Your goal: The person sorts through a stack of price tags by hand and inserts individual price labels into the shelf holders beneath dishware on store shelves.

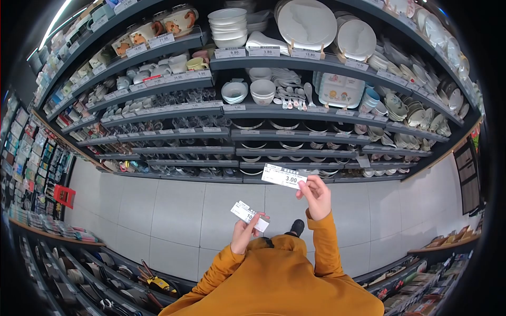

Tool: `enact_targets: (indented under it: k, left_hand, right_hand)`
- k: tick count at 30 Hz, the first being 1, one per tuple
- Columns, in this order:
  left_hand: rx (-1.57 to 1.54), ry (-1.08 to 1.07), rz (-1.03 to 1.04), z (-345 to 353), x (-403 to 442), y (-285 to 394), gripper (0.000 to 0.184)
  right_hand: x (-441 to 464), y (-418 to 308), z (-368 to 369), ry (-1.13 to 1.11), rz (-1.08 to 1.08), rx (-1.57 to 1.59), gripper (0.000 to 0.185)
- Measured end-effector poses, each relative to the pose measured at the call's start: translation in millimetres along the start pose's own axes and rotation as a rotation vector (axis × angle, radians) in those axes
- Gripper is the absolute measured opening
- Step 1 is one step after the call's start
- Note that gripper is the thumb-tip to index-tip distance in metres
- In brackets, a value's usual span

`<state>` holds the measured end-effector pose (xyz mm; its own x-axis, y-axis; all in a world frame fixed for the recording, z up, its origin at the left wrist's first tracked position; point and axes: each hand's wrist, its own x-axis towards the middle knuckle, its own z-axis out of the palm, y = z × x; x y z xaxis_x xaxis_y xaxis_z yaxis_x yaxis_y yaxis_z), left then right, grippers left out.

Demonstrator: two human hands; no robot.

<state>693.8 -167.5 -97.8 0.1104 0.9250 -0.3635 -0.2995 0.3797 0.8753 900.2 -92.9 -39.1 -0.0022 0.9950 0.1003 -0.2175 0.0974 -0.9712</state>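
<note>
My right hand (318, 196) pinches one end of a white price tag (279, 176) printed "3.00", held out in front of the shelves. Lower and to the left, my left hand (244, 233) is closed on a small stack of price tags (245, 212); the top one shows a number starting with "10", and the tags fan slightly apart. Both sets of tags are clear of the shelf. Orange sleeves cover my arms.
Ahead rises a curved-looking shelf unit with price strips (184, 76). It carries white plates (307, 23), stacked bowls (227, 26), spoons (295, 97) and mugs (181, 21). A red stool-like object (64, 196) stands on the tiled floor (174, 210) at left. Lower shelves (79, 263) flank me behind.
</note>
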Motion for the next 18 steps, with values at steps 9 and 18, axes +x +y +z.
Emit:
enact_targets:
  k: [9, 18]
  left_hand:
    - [-0.048, -0.017, 0.004, 4, 16, 5, 0.029]
    - [-0.011, -0.032, 0.032, 27, 37, 17, 0.027]
  right_hand:
    - [12, -5, -5, 0.001, -0.012, -0.025, 0.015]
    - [33, -13, -22, 0.024, 0.002, 0.003, 0.012]
